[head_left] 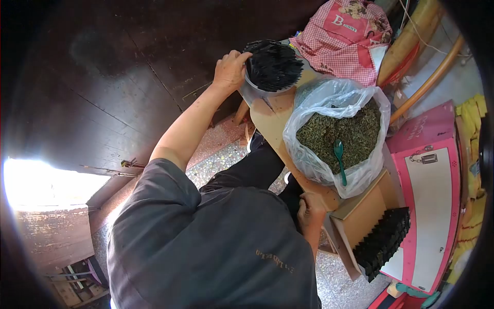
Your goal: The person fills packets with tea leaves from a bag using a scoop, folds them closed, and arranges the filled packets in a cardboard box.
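Note:
My left hand [231,71] reaches to the far end of the board, fingers curled at the edge of a stack of thin black packets [274,66]. The packets stand tightly packed in a clear round tub [267,93]. My right hand [311,208] is closed at the board's near edge, and what its fingers hold, if anything, is hidden. Between the two hands sits an open clear plastic bag [303,147] full of dried green-brown leaves [329,131]. A green spoon [339,157] lies on the leaves.
An open cardboard box [368,206] to the right holds a row of black packets [383,242]. Beyond it stands a pink and white cabinet [429,201]. A pink checked cloth [345,38] lies behind the bag, near bamboo-like poles [411,38]. A dark panel [128,72] fills the left.

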Motion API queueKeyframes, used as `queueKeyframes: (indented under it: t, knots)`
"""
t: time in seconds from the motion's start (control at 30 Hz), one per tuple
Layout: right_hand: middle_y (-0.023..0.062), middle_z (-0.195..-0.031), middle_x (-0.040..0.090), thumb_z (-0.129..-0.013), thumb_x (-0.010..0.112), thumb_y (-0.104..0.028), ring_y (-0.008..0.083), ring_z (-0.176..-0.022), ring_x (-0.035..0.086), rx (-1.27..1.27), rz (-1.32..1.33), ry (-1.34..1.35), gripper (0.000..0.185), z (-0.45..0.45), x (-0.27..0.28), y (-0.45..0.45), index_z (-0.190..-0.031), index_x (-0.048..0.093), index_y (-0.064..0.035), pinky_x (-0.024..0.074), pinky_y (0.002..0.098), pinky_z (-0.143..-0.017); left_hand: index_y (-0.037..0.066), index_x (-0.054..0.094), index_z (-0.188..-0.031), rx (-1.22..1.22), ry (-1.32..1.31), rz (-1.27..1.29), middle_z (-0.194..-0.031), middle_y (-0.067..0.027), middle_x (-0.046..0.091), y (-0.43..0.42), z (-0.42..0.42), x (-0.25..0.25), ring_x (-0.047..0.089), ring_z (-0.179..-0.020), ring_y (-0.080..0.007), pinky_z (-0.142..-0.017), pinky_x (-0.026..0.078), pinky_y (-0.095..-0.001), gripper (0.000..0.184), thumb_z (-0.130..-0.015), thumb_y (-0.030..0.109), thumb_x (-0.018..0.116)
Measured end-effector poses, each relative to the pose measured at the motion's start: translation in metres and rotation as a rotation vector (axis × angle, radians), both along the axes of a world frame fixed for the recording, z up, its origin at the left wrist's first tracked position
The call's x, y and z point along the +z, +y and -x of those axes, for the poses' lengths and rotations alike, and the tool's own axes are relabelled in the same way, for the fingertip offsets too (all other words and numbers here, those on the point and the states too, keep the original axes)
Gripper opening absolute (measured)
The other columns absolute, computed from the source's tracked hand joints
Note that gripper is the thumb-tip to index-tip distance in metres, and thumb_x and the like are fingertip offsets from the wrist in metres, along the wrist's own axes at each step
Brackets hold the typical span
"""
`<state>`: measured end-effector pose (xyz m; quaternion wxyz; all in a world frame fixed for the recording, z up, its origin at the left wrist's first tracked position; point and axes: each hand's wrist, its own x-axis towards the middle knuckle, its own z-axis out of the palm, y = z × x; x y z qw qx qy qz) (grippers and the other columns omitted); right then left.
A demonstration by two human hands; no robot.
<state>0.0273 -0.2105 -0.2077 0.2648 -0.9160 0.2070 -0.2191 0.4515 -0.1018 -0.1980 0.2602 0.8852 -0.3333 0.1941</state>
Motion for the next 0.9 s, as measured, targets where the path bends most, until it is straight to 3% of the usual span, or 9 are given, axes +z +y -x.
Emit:
queueKeyframes:
  t: [0.2,0.4,0.57,0.73,0.9]
  knots:
    - [0.0162,-0.084,0.066,-0.07,0.064,0.007,0.0348,-0.079,0.063,0.006,0.01,0.026,0.017,-0.002,0.002,0.001,-0.084,0.064,-0.0017,0.05,0.041,-0.071,0.018,0.057,-0.125,-0.041,-0.079,0.003,-0.111,-0.0093,0.058,0.009,0.005,-0.004,0.056,-0.106,-0.0307,-0.088,0.045,-0.0423,0.044,-0.083,0.009,0.063]
    - [0.0171,-0.082,0.065,-0.071,0.064,0.006,0.0356,-0.081,0.063,-0.002,0.002,0.037,0.015,-0.004,0.0,0.001,-0.084,0.064,-0.001,0.0496,0.0412,-0.071,0.014,0.059,-0.11,-0.032,-0.069,-0.027,-0.11,-0.01,0.059,0.011,0.002,0.003,0.057,-0.105,-0.0314,-0.088,0.044,-0.0429,0.028,-0.082,0.011,0.065]
    - [0.0172,-0.08,0.064,-0.074,0.064,0.004,0.036,-0.078,0.063,-0.009,-0.029,0.098,0.013,-0.002,-0.003,0.002,-0.086,0.064,-0.0016,0.0498,0.0409,-0.07,0.008,0.058,-0.09,-0.046,0.094,0.039,-0.095,-0.0112,0.062,0.009,-0.005,0.002,0.06,-0.096,-0.0333,-0.083,0.047,-0.0422,0.016,-0.08,0.015,0.068]
    - [0.0166,-0.081,0.064,-0.076,0.064,0.001,0.0357,-0.077,0.063,0.009,-0.022,0.084,0.012,-0.002,-0.003,0.002,-0.087,0.064,-0.0031,0.0497,0.0416,-0.068,0.005,0.06,-0.083,-0.025,0.121,0.156,-0.084,-0.0129,0.063,0.013,0.0,0.007,0.063,-0.084,-0.0332,-0.073,0.05,-0.0408,0.014,-0.08,0.015,0.069]
    - [0.0182,-0.081,0.064,-0.076,0.062,0.003,0.0369,-0.078,0.063,-0.002,-0.024,0.107,0.011,0.0,-0.006,0.0,-0.086,0.064,-0.0014,0.0497,0.0416,-0.069,0.006,0.062,-0.081,0.023,0.116,0.208,-0.082,-0.0114,0.063,0.036,0.026,0.057,0.064,-0.081,-0.0313,-0.07,0.05,-0.0402,0.012,-0.079,0.016,0.068]
